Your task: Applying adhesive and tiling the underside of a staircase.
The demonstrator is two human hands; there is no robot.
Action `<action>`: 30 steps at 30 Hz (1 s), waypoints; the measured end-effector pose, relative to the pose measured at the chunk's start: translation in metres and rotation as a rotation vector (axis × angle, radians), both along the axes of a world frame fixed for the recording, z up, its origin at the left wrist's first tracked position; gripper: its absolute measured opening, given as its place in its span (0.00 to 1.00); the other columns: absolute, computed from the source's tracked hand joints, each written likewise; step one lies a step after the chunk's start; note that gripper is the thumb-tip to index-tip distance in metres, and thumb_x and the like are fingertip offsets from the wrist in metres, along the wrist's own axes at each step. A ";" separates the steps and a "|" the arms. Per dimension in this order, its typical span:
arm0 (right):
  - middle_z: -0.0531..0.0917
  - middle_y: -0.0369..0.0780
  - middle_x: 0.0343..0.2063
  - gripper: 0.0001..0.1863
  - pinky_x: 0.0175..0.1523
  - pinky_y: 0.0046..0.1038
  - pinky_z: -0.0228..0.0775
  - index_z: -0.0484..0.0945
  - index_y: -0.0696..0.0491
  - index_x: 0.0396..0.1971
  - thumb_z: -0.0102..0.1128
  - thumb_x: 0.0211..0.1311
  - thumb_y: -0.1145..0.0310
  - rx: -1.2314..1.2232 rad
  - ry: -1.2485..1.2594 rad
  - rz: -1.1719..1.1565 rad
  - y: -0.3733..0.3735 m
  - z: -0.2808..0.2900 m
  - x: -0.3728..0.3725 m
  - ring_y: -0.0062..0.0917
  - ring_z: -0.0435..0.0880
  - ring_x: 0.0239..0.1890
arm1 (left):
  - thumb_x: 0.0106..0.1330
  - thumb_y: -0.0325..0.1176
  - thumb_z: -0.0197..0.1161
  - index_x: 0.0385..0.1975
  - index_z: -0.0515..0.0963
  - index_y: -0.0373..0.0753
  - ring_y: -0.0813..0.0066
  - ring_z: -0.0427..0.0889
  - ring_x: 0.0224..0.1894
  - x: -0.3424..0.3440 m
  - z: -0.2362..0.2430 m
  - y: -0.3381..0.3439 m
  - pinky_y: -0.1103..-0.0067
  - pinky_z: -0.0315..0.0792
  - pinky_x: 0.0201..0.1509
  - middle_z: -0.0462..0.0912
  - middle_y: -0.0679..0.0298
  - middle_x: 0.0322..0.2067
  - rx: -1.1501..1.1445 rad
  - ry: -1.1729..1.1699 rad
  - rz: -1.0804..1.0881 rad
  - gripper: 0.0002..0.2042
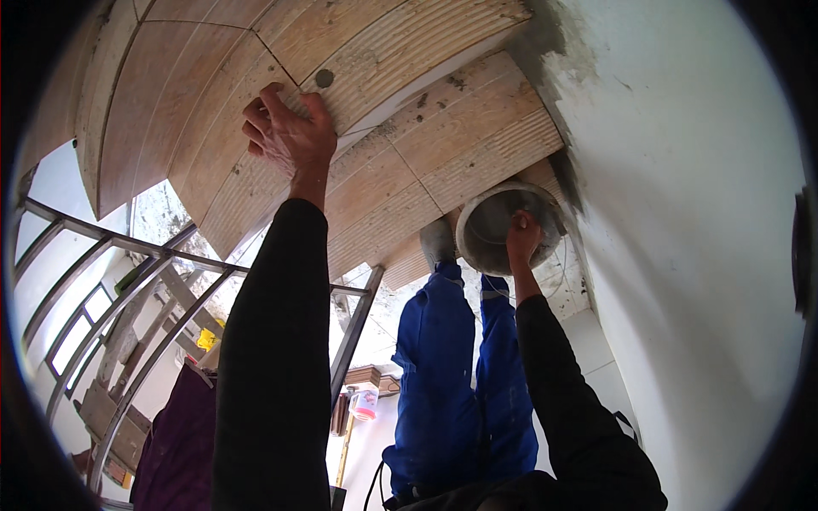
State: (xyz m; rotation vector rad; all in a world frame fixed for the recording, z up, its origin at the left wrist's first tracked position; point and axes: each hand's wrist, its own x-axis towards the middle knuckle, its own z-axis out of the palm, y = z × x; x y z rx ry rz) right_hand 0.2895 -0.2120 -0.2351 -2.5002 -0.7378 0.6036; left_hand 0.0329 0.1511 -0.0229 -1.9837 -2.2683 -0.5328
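Note:
My left hand [290, 136] rests on the upper step [400, 43] of wood-look tiles, some with ribbed bands, its fingers bent and apart near the step's edge. A dark round spot [325, 78] marks the tile beside it. My right hand [521, 234] is inside the rim of a grey bucket [469, 234], fingers closed; what they hold is too dark to make out. The bucket sits beside the lower tiled step [460, 136], close to my foot [436, 240] and my blue-trousered legs [434, 366].
A white wall [682, 170] with rough grey render along the steps runs down the right. A metal railing [102, 234] crosses the left, with wooden boards [111, 409], a yellow item [206, 338] and purple cloth [170, 426] beyond or beside it.

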 end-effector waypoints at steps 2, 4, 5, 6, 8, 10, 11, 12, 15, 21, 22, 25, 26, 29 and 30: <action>0.89 0.46 0.30 0.06 0.45 0.47 0.81 0.89 0.49 0.34 0.65 0.61 0.67 -0.057 0.004 0.030 -0.011 -0.024 0.006 0.48 0.89 0.36 | 0.63 0.45 0.62 0.53 0.75 0.48 0.48 0.69 0.60 0.007 -0.004 0.001 0.51 0.62 0.59 0.71 0.55 0.54 0.015 -0.030 -0.001 0.20; 0.89 0.45 0.31 0.07 0.46 0.48 0.81 0.89 0.49 0.35 0.64 0.62 0.66 -0.125 0.040 0.063 -0.016 -0.027 -0.007 0.49 0.89 0.37 | 0.63 0.45 0.62 0.53 0.75 0.48 0.48 0.69 0.60 0.001 -0.004 0.001 0.51 0.62 0.59 0.71 0.55 0.54 0.018 -0.029 0.000 0.20; 0.90 0.44 0.31 0.08 0.47 0.44 0.81 0.89 0.49 0.36 0.64 0.61 0.65 -0.186 0.094 0.023 -0.020 -0.027 -0.006 0.46 0.90 0.38 | 0.63 0.45 0.62 0.52 0.75 0.48 0.49 0.69 0.60 0.002 -0.006 0.002 0.51 0.63 0.59 0.71 0.56 0.54 0.034 -0.036 -0.005 0.19; 0.91 0.43 0.32 0.09 0.48 0.39 0.81 0.90 0.49 0.37 0.64 0.61 0.65 -0.252 0.161 -0.012 -0.024 -0.023 -0.013 0.44 0.91 0.39 | 0.63 0.45 0.62 0.52 0.76 0.48 0.49 0.69 0.60 -0.001 -0.008 0.001 0.52 0.63 0.59 0.71 0.56 0.54 0.045 -0.030 -0.006 0.19; 0.90 0.44 0.33 0.08 0.49 0.42 0.81 0.90 0.49 0.36 0.63 0.61 0.66 -0.141 0.132 -0.117 -0.018 0.004 -0.043 0.45 0.90 0.40 | 0.64 0.45 0.62 0.52 0.76 0.48 0.49 0.69 0.60 -0.016 0.000 0.000 0.52 0.63 0.60 0.71 0.56 0.54 0.047 0.007 -0.007 0.18; 0.90 0.45 0.33 0.08 0.50 0.46 0.81 0.89 0.49 0.35 0.63 0.61 0.67 -0.024 0.054 -0.230 -0.017 0.023 -0.052 0.46 0.90 0.41 | 0.64 0.45 0.62 0.52 0.76 0.48 0.49 0.69 0.59 -0.015 0.002 0.002 0.51 0.62 0.60 0.71 0.57 0.54 0.051 -0.007 -0.011 0.18; 0.90 0.44 0.35 0.08 0.51 0.44 0.81 0.89 0.49 0.36 0.63 0.61 0.67 0.025 0.055 -0.204 -0.019 0.028 -0.052 0.45 0.90 0.43 | 0.64 0.44 0.62 0.52 0.76 0.48 0.49 0.69 0.59 -0.012 0.002 0.002 0.52 0.62 0.60 0.71 0.57 0.54 0.048 -0.009 -0.010 0.18; 0.90 0.44 0.36 0.08 0.51 0.43 0.80 0.89 0.49 0.36 0.63 0.61 0.68 0.072 0.053 -0.179 -0.020 0.032 -0.052 0.44 0.90 0.44 | 0.64 0.44 0.62 0.52 0.76 0.48 0.49 0.69 0.59 -0.009 -0.001 0.001 0.52 0.62 0.60 0.71 0.57 0.54 0.044 -0.014 -0.011 0.18; 0.89 0.44 0.39 0.07 0.53 0.42 0.79 0.88 0.50 0.37 0.64 0.61 0.69 -0.041 0.419 -0.124 -0.011 0.045 -0.069 0.43 0.89 0.47 | 0.64 0.44 0.62 0.53 0.76 0.48 0.49 0.70 0.58 -0.006 -0.002 0.000 0.52 0.62 0.60 0.71 0.57 0.54 0.041 -0.027 -0.009 0.18; 0.90 0.45 0.34 0.06 0.48 0.41 0.80 0.87 0.52 0.37 0.64 0.63 0.69 0.011 0.462 -0.153 0.003 0.050 -0.076 0.39 0.91 0.40 | 0.64 0.44 0.62 0.53 0.76 0.48 0.49 0.70 0.58 -0.007 0.003 0.002 0.52 0.63 0.59 0.71 0.57 0.53 0.022 -0.025 0.004 0.19; 0.90 0.45 0.34 0.06 0.48 0.41 0.80 0.87 0.52 0.37 0.64 0.63 0.69 0.012 0.463 -0.156 0.000 0.048 -0.074 0.39 0.91 0.40 | 0.64 0.44 0.62 0.53 0.76 0.48 0.49 0.70 0.58 -0.004 0.003 0.002 0.52 0.63 0.59 0.71 0.57 0.53 0.022 -0.024 0.002 0.19; 0.89 0.46 0.33 0.08 0.43 0.39 0.80 0.87 0.51 0.39 0.64 0.63 0.69 0.076 0.091 -0.114 -0.017 0.048 -0.067 0.37 0.91 0.39 | 0.64 0.44 0.62 0.53 0.76 0.48 0.48 0.70 0.58 -0.001 0.001 -0.001 0.51 0.63 0.59 0.71 0.57 0.53 -0.007 -0.011 0.008 0.19; 0.90 0.43 0.35 0.09 0.44 0.35 0.80 0.88 0.51 0.40 0.63 0.66 0.66 0.039 0.249 -0.096 -0.024 0.047 -0.061 0.32 0.90 0.39 | 0.64 0.44 0.62 0.53 0.76 0.48 0.48 0.70 0.58 0.001 -0.001 0.000 0.51 0.63 0.58 0.71 0.57 0.54 -0.001 -0.026 0.005 0.19; 0.90 0.40 0.37 0.09 0.43 0.30 0.79 0.88 0.49 0.44 0.62 0.70 0.65 0.075 0.591 -0.321 -0.036 0.059 -0.048 0.26 0.88 0.38 | 0.64 0.44 0.61 0.53 0.76 0.48 0.48 0.70 0.58 -0.002 -0.002 0.002 0.51 0.63 0.58 0.71 0.57 0.54 0.005 -0.018 0.002 0.18; 0.89 0.38 0.37 0.09 0.42 0.30 0.77 0.87 0.47 0.46 0.61 0.71 0.66 0.138 0.766 -0.568 -0.040 0.071 -0.044 0.26 0.87 0.37 | 0.65 0.44 0.61 0.53 0.76 0.48 0.48 0.70 0.58 -0.007 0.000 0.001 0.51 0.63 0.58 0.71 0.57 0.54 -0.002 -0.001 0.005 0.18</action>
